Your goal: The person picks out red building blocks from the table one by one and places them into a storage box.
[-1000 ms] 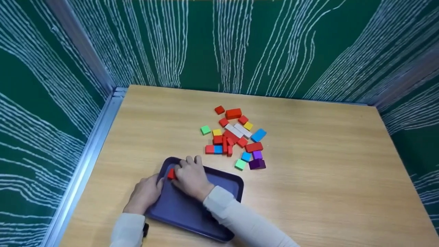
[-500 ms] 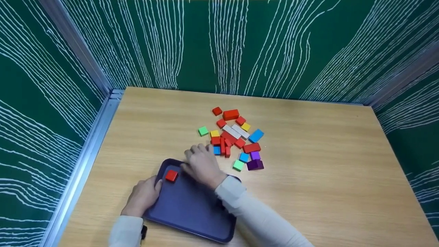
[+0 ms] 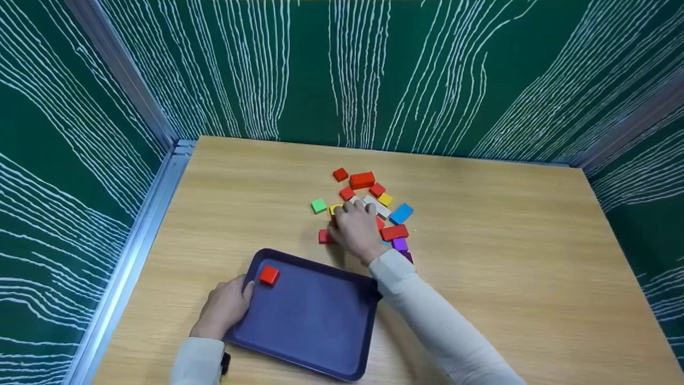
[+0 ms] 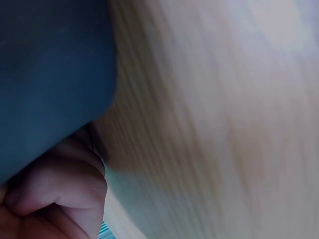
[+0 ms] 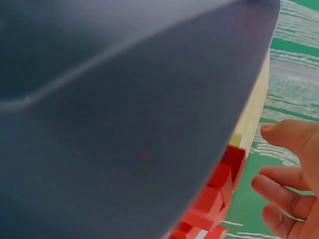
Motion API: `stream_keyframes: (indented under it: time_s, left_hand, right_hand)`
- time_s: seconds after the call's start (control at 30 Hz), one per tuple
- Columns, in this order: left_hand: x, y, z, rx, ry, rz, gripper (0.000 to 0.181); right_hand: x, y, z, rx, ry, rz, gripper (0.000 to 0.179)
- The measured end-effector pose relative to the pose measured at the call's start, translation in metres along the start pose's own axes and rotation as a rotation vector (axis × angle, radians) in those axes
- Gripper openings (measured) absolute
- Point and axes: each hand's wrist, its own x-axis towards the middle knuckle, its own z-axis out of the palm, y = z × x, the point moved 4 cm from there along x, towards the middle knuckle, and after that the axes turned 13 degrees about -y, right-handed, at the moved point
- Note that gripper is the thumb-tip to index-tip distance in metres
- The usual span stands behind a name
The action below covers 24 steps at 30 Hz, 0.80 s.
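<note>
In the head view my left hand (image 3: 223, 309) grips the left rim of a dark purple-blue tray (image 3: 315, 326), thumb over the edge. Curled fingers (image 4: 70, 186) show beside the tray's edge in the left wrist view. One red block (image 3: 269, 276) lies in the tray's far left corner. Over the pile of coloured blocks beyond the tray is my right hand (image 3: 357, 230), hiding several of them. In the right wrist view its thumb and fingers (image 5: 281, 191) are spread apart with nothing between them. The tray wall fills much of that view, with red blocks (image 5: 207, 201) behind it.
Around the right hand lie a green block (image 3: 319, 206), a blue block (image 3: 401, 214), a long red block (image 3: 362, 180), a white block (image 3: 380, 208) and a purple block (image 3: 399, 244). Green walls with white lines enclose the wooden table (image 3: 507, 267).
My right hand has let go of the red block in the tray's corner and moved away and to the right, over the pile. The left hand stays on the rim.
</note>
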Motion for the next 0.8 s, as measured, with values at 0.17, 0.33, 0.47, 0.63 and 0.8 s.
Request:
stream_keyframes:
  time_s: [0.17, 0.33, 0.47, 0.63, 0.8]
  left_hand:
    - [0.0, 0.0, 0.001, -0.006, -0.004, -0.005, 0.03]
    - [0.001, 0.0, 0.0, 0.015, 0.015, 0.006, 0.028]
    - [0.002, 0.0, -0.001, 0.027, 0.021, 0.01, 0.029]
    - [0.001, 0.0, -0.001, 0.009, 0.014, 0.001, 0.03]
    - [0.001, -0.001, -0.001, -0.006, 0.013, -0.014, 0.027]
  right_hand:
    - [0.005, 0.009, 0.004, -0.016, -0.072, 0.053, 0.037]
    - [0.008, 0.01, 0.008, -0.025, -0.152, 0.083, 0.041]
    - [0.009, 0.009, 0.009, -0.027, -0.161, 0.093, 0.038]
    - [0.008, 0.008, 0.01, -0.02, -0.143, 0.094, 0.031]
    - [0.008, 0.007, 0.012, -0.001, -0.118, 0.084, 0.018]
